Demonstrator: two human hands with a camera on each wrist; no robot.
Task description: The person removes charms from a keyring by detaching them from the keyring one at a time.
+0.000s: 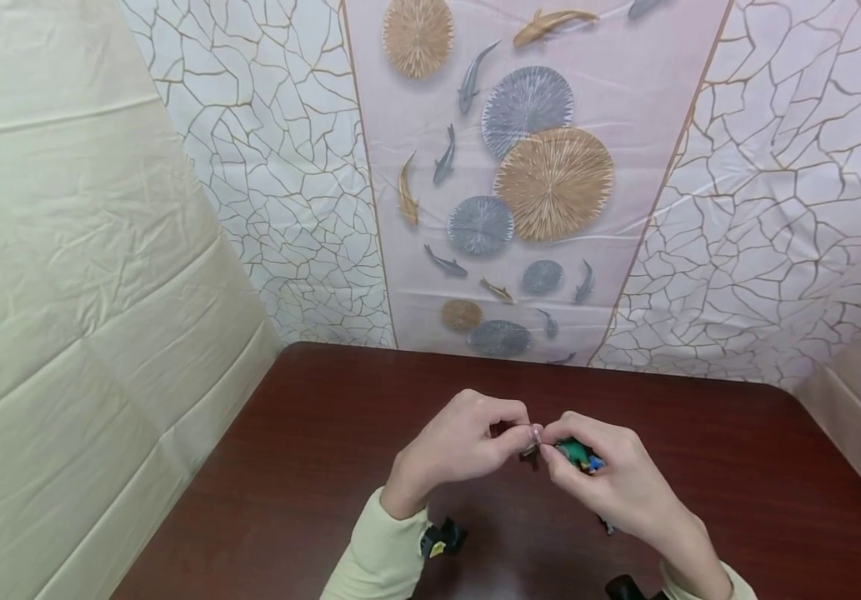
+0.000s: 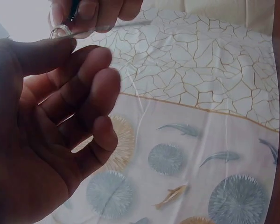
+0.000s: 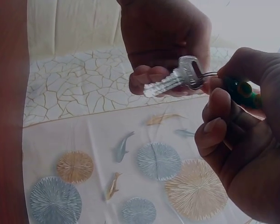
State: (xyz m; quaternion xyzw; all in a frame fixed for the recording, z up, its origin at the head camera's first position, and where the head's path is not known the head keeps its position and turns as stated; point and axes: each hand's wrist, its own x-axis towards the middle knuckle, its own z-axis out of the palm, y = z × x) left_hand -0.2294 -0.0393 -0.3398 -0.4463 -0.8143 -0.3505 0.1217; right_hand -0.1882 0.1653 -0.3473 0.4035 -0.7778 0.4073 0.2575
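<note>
My left hand and right hand meet above the table, fingertips almost touching. Between them is a thin metal key ring, which the left thumb and forefinger appear to pinch. A silver key hangs on the ring and lies across the left fingers in the right wrist view. The right hand holds a green charm with blue and yellow bits, its thumb and forefinger pinching where charm and ring join. Fingers hide much of the charm and the exact left grip. A small dark piece dangles below the right hand.
The dark red-brown table spreads beneath both hands. Behind it hangs a cloth printed with fish and round leaves, and a cream cloth covers the left side. Black camera mounts sit at the wrists.
</note>
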